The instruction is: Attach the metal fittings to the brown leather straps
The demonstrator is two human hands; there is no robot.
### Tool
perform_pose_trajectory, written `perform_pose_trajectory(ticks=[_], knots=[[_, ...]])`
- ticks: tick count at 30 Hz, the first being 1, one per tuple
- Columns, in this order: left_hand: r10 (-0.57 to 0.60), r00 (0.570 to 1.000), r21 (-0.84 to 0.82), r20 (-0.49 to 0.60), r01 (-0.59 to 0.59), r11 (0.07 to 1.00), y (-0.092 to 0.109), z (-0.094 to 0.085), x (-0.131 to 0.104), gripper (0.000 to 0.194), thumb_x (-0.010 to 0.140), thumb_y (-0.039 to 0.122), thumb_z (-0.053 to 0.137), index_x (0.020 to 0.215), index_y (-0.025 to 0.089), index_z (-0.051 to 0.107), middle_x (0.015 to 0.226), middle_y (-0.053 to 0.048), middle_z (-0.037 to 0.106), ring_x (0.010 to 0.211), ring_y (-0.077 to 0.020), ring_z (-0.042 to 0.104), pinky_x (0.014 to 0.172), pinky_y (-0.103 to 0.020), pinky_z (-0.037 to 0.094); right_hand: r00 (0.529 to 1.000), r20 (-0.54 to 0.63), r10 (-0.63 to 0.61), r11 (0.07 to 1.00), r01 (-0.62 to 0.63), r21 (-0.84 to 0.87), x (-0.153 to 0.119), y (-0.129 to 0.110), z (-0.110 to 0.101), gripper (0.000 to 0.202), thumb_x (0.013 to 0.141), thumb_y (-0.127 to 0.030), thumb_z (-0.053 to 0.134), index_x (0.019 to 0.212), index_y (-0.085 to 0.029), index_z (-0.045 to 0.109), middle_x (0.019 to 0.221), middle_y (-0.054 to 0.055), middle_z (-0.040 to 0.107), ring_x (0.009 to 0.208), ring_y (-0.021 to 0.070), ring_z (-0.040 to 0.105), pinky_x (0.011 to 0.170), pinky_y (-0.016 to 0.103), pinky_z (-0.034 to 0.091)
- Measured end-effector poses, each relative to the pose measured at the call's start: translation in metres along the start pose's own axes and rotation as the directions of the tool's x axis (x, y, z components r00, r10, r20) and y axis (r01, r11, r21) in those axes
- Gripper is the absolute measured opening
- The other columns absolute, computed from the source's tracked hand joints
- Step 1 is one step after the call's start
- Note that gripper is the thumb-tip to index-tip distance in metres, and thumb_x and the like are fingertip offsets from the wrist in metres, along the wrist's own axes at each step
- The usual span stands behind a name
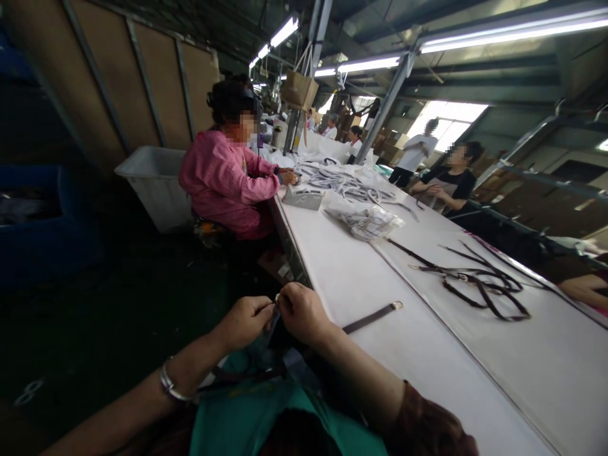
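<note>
My left hand and my right hand meet in front of me beside the table's near left edge, fingers pinched together. Between their fingertips shows a small, pale, shiny piece; my fingers cover most of it, so its kind is unclear. Close to my right forearm, a dark belt lies on the white table, a metal buckle at its end. Below my hands, a teal apron covers my lap, with dark strap-like material partly hidden there.
The long white table carries dark straps, a plastic bag and a pile of pale straps. A co-worker in pink sits at its left edge. Behind stand a white bin and a blue bin.
</note>
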State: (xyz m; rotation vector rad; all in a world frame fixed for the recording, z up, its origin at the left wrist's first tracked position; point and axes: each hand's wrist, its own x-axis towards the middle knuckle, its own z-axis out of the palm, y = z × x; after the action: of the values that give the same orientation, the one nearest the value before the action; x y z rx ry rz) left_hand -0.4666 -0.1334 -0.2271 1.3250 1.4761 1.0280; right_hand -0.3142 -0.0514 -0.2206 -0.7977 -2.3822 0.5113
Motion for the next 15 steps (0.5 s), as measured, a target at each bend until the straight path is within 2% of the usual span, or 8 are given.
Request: perform_pose_trajectory(ticks=[3,5,9,15], knots=[[-0.043,0.998,-0.163,0.056,0.052,0.985,0.001,0.001,-0.001,0.047,0.086,0.062,0.053,0.069,0.018,0.056,0.057,0.002,0.055,0.045,-0.0101,0.044,0.047,-0.024,0.036,1.000,0.021,-0.019,1.000,0.019,-0.019,-0.002,-0.003,-0.002,0.011,0.089,-0.018,0.052,0.078,-0.020,0.052,0.077,0.003,0.061,0.070,0.0157,0.057,0.063,0.026,0.038],[-0.064,0.997,-0.270,0.048,0.074,0.960,0.001,0.002,0.000,0.052,0.082,0.067,0.059,0.067,0.017,0.055,0.054,0.003,0.051,0.044,-0.0088,0.042,0.046,-0.022,0.034,1.000,0.018,-0.022,0.999,0.023,-0.042,-0.002,-0.004,-0.001,0.012,0.091,-0.019,0.049,0.080,-0.020,0.052,0.079,0.004,0.062,0.072,0.0164,0.058,0.063,0.026,0.039],[-0.100,0.995,-0.410,0.015,0.098,0.907,0.000,0.007,0.003,0.052,0.076,0.065,0.070,0.067,0.015,0.056,0.053,0.004,0.048,0.046,-0.0066,0.039,0.046,-0.020,0.032,0.999,-0.010,-0.038,0.997,0.037,-0.069,-0.002,-0.002,0.002,0.013,0.092,-0.020,0.047,0.079,-0.020,0.051,0.078,0.004,0.061,0.072,0.0170,0.058,0.064,0.027,0.038],[-0.168,0.984,-0.573,-0.056,0.106,0.813,0.005,0.023,-0.003,0.048,0.073,0.062,0.068,0.068,0.018,0.049,0.054,0.007,0.041,0.046,-0.0062,0.034,0.049,-0.023,0.034,0.997,-0.057,-0.049,0.998,0.046,-0.046,-0.006,0.002,0.007,0.020,0.095,-0.020,0.041,0.078,-0.020,0.051,0.075,0.004,0.059,0.068,0.0173,0.056,0.062,0.028,0.036]])
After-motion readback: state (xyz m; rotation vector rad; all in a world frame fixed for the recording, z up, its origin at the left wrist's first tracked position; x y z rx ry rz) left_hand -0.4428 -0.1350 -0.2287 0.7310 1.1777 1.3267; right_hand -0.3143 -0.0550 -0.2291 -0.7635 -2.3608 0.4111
